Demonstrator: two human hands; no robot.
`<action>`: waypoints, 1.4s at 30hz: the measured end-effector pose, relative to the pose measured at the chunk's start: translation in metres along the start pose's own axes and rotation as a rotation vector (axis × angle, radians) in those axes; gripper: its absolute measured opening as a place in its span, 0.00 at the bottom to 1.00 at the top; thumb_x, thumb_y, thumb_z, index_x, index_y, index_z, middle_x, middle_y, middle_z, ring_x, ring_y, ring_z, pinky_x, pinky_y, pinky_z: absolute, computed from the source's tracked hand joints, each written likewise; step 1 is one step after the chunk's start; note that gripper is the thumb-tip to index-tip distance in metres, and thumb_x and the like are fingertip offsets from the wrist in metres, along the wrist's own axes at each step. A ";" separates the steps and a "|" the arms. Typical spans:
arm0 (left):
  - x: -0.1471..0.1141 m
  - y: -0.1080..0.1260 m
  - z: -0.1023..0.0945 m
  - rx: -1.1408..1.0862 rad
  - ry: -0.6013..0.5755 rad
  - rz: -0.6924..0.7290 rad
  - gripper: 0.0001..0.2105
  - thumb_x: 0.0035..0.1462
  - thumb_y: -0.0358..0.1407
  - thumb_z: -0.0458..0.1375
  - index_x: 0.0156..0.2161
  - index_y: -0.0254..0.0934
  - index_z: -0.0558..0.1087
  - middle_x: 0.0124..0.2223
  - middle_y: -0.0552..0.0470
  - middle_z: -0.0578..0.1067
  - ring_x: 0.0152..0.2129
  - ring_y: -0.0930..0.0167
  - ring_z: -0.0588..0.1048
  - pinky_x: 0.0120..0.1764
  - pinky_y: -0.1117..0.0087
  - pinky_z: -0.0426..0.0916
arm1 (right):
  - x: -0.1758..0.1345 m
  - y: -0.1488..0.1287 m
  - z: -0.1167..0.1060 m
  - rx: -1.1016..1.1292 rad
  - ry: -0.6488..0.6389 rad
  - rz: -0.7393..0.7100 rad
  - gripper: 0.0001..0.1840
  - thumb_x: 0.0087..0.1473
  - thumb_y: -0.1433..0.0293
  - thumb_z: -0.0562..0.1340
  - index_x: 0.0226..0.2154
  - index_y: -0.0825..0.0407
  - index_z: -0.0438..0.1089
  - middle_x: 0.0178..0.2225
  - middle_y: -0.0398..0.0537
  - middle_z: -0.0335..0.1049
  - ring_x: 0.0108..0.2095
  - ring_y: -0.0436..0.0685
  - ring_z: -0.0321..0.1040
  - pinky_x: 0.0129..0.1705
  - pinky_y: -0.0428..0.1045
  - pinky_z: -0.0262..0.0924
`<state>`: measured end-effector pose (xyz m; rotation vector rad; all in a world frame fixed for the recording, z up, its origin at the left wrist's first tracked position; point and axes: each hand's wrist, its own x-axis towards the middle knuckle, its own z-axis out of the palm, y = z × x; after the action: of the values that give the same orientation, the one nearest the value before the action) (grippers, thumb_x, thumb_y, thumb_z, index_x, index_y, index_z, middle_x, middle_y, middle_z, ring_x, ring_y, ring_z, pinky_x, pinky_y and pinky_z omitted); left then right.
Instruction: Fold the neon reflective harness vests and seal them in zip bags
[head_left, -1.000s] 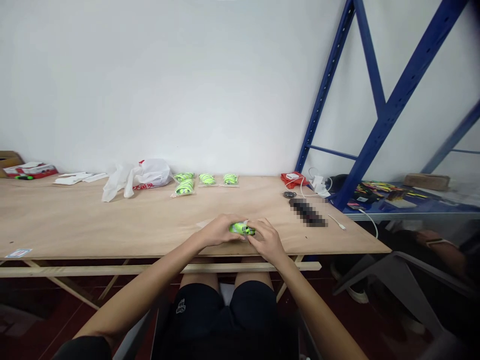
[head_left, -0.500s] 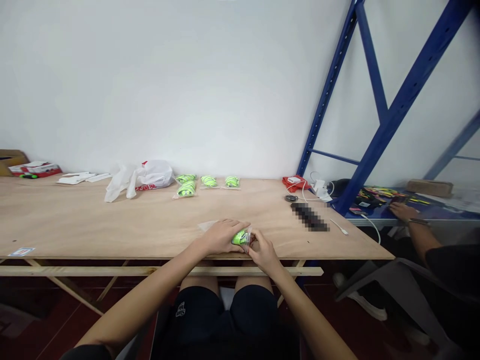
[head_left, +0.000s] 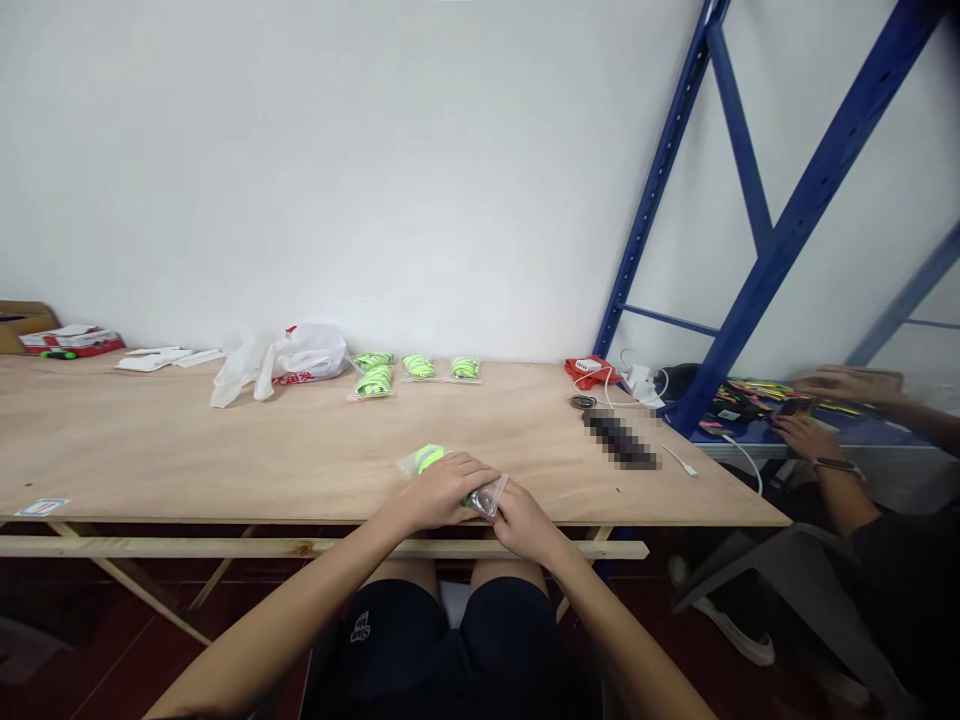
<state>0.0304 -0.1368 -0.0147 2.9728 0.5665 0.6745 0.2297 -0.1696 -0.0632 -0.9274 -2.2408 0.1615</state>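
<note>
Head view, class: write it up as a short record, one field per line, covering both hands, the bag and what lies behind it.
Left hand: over the middle of the clear bag
Right hand: fingers at the bag's right end
Bag contents: bright green with a grey band, partly hidden
Wooden table, back: four green packets, white carrier bag to their left

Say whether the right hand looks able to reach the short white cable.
Probably yes: the right hand holds the clear bag, but once freed, its way to the short white cable seems open, passing the near end of the blurred dark object.
</note>
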 end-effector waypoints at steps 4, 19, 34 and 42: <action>-0.002 -0.001 0.005 0.043 0.006 0.033 0.20 0.64 0.39 0.55 0.59 0.36 0.68 0.55 0.40 0.76 0.50 0.60 0.74 0.55 0.58 0.66 | 0.003 -0.007 0.000 -0.020 -0.015 -0.014 0.21 0.45 0.82 0.55 0.42 0.53 0.71 0.45 0.59 0.76 0.46 0.63 0.72 0.49 0.57 0.67; -0.013 -0.007 0.020 -0.032 0.046 0.078 0.22 0.64 0.33 0.53 0.62 0.38 0.67 0.58 0.41 0.74 0.55 0.63 0.72 0.64 0.52 0.57 | 0.016 -0.030 -0.003 0.032 -0.153 -0.012 0.31 0.49 0.83 0.55 0.54 0.50 0.69 0.56 0.56 0.72 0.57 0.62 0.68 0.61 0.60 0.61; -0.003 0.006 0.039 0.222 -0.080 -0.019 0.42 0.58 0.63 0.52 0.64 0.29 0.64 0.64 0.34 0.67 0.62 0.54 0.64 0.66 0.51 0.47 | -0.009 0.004 -0.054 0.098 0.160 0.275 0.16 0.58 0.72 0.56 0.44 0.50 0.77 0.44 0.52 0.79 0.46 0.61 0.75 0.51 0.57 0.69; -0.009 0.004 0.041 0.317 -0.031 -0.102 0.43 0.59 0.64 0.49 0.67 0.30 0.58 0.66 0.35 0.64 0.64 0.53 0.60 0.65 0.47 0.45 | -0.002 0.022 -0.026 0.131 0.050 0.254 0.21 0.60 0.72 0.55 0.54 0.50 0.73 0.55 0.54 0.73 0.55 0.60 0.70 0.59 0.60 0.64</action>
<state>0.0421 -0.1423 -0.0548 3.2039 0.8936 0.5768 0.2599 -0.1587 -0.0524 -1.1285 -2.0343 0.3908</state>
